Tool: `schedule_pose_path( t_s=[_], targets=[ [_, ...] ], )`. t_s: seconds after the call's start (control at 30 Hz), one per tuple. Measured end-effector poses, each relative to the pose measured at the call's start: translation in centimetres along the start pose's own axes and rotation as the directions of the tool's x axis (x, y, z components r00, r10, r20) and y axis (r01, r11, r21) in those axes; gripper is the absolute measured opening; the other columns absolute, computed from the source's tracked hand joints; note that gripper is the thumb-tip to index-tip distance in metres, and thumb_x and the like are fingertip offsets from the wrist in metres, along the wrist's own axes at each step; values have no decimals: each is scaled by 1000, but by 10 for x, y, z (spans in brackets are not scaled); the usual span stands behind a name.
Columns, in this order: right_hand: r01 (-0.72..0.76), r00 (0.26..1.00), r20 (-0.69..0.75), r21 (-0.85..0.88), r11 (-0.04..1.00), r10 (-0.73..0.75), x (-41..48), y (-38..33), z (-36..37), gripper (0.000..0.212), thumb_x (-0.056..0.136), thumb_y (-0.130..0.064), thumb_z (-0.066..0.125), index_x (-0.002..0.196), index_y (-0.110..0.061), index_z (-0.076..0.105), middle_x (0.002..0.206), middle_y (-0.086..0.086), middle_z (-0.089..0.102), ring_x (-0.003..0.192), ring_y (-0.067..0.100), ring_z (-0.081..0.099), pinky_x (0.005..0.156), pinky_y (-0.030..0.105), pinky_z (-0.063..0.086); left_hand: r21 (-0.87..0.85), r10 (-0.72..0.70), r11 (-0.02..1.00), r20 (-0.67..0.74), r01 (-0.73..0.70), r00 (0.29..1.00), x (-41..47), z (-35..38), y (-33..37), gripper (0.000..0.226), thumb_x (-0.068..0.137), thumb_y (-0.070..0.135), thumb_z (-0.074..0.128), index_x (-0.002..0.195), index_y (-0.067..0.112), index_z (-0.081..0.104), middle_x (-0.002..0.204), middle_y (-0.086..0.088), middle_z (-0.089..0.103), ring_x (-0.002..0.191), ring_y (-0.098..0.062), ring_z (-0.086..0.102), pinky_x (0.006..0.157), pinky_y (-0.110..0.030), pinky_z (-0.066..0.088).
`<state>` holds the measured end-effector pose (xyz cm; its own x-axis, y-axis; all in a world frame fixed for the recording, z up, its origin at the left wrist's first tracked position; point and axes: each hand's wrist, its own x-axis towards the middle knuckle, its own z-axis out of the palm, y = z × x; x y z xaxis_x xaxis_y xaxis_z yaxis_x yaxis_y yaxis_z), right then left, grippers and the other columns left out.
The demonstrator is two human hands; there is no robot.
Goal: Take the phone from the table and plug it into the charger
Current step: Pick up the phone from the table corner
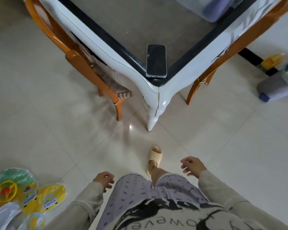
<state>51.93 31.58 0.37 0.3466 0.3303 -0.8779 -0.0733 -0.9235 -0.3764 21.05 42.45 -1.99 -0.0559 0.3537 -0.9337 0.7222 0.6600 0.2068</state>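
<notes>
Right at the near corner of the tabletop (pixel 156 27) sits the phone (pixel 156 61), screen up; both hands hang well short of it, left hand (pixel 104 179) loosely curled, right hand (pixel 192 165) loosely spread, holding nothing.

A dark phone (pixel 156 60) lies flat at the near corner of the white table (pixel 158 93), screen up. The left hand (pixel 104 179) and the right hand (pixel 192 165) hang low with loose fingers, holding nothing, well apart from the table. One foot in a beige slipper (pixel 154 159) stands on the tiled floor (pixel 223 146).
</notes>
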Motion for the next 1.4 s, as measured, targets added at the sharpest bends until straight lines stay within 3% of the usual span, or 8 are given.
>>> schedule_pose_path(
  t_s=[0.4,0.6,0.77,0.83,0.93,1.13,1.27,1.4],
  targets=[
    [-34,998,57,37,999,32,24,-56,-16,18,90,1,37,92,-4,54,68,6,55,52,17,48,44,19,37,-2,-33,999,6,33,999,7,-6,72,20,91,10,45,72,12,50,81,-13,58,53,-18,47,51,-21,29],
    [-110,994,-5,59,992,110,29,-50,-16,20,89,0,41,77,-9,55,65,7,55,49,18,47,37,17,34,-55,195,979,-15,-196,981,-11,-15,164,26,89,2,45,68,16,52,67,-5,56,50,-12,50,45,-18,32],
    [-161,987,-9,-68,985,161,38,-46,-21,24,89,-4,44,69,-11,55,61,6,55,50,18,47,49,21,34,-63,545,828,-138,-557,827,-30,-9,264,22,85,-8,48,101,-10,62,84,-11,59,63,-7,54,56,-3,41],
    [-173,985,-6,-102,980,174,40,-50,-25,17,89,-5,44,76,-9,55,61,5,55,50,18,47,50,20,34,-58,624,758,-230,-650,747,-36,-7,303,22,86,-2,51,104,-8,63,94,-15,60,80,-22,57,81,-19,48],
    [-171,985,-17,-110,979,170,42,-58,-33,18,89,-6,45,73,-10,54,61,5,56,49,18,48,47,20,35,11,664,718,-308,-696,681,-40,-5,354,23,87,10,53,109,8,60,101,-6,60,91,-20,54,83,-25,43],
    [-176,983,-50,14,984,177,40,-61,-55,25,87,-3,48,64,-10,53,63,10,55,46,21,45,43,19,32,479,589,784,-369,-396,719,-26,5,410,55,82,47,55,121,9,49,126,-12,58,120,-30,50,100,-42,39],
    [-183,981,-59,15,983,184,39,-58,-72,18,87,-3,47,71,-8,54,62,9,55,48,20,45,45,21,31,505,542,796,-351,-333,764,-21,9,426,75,70,53,67,125,8,44,131,-13,53,125,-32,47,101,-42,40],
    [-187,981,-45,4,982,187,40,-57,-84,14,88,-4,46,77,-7,55,63,8,55,50,19,46,46,22,33,237,389,917,-350,-321,852,-21,6,436,73,62,39,80,121,9,48,128,-14,56,122,-34,49,100,-44,44]
  ],
)
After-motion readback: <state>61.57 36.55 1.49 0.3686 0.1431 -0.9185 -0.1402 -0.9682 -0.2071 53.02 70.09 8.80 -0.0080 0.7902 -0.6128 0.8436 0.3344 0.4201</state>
